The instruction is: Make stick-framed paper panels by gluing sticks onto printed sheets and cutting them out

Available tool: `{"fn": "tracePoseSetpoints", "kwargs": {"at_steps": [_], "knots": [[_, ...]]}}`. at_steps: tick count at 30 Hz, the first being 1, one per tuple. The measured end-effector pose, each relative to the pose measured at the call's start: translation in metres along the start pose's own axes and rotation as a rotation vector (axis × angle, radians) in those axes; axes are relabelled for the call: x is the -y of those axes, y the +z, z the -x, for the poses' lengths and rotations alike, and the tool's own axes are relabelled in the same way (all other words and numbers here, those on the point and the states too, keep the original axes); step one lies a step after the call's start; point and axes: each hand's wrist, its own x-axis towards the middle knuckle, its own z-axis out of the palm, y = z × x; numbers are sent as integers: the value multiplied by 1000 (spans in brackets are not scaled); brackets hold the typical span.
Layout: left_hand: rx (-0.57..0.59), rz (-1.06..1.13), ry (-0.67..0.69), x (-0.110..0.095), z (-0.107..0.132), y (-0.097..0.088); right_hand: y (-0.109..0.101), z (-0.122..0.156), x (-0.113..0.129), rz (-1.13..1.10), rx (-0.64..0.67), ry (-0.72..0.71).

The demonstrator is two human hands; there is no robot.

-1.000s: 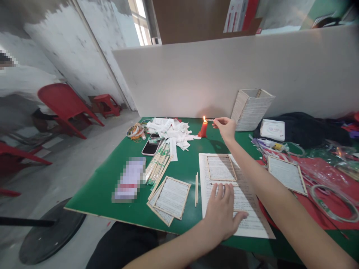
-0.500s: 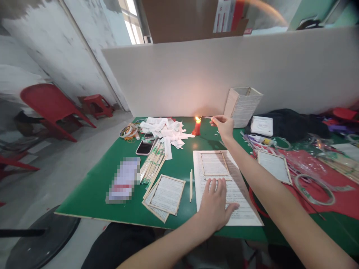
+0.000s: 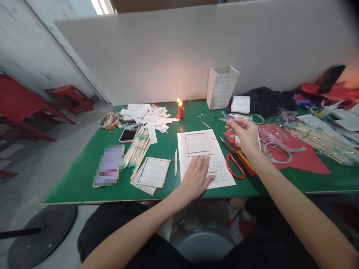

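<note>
My left hand (image 3: 196, 173) lies flat, palm down, on a printed sheet of paper (image 3: 228, 182). Just beyond its fingertips, a square frame of thin sticks (image 3: 196, 142) rests on the sheet. A loose stick (image 3: 212, 172) shows by the thumb. My right hand (image 3: 243, 136) is raised over the right side of the table, pinching a thin pale strip (image 3: 222, 119) with a dark tip; its material is unclear. Below that hand are scissors (image 3: 236, 166) with red and yellow handles, partly covered by it. A lit red candle (image 3: 180, 111) stands at the back, apart from both hands.
To the left lie paper-covered stick frames (image 3: 154, 172), a bundle of sticks (image 3: 138, 147), a phone (image 3: 128, 135) and paper strips (image 3: 146, 114). A paper-covered box (image 3: 221, 89) stands by the white board (image 3: 154, 56). Red sheet material (image 3: 303, 157) and bagged sticks (image 3: 319, 140) lie right.
My right hand has moved from beside the candle flame back and to the right, still pinching the strip. My left hand stays flat on the paper. The view has tilted down.
</note>
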Motion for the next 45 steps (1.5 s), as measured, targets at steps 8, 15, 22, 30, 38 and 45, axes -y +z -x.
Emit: {"fn": "tracePoseSetpoints", "kwargs": {"at_steps": [8,15,22,30,38,45], "knots": [[109,-17,120,4,31,-24,-17,53,4,23,164,145],[88,39,97,19,37,-37,0,80,13,112,412,143],[-3,178,2,16,45,-36,19,101,3,229,520,76],[-29,121,-45,19,51,-29,34,110,8,349,476,-81],[-56,115,-75,21,53,-26,41,114,2,506,516,-332],[-71,80,-81,21,55,-25,44,113,-4,546,561,-409]]}}
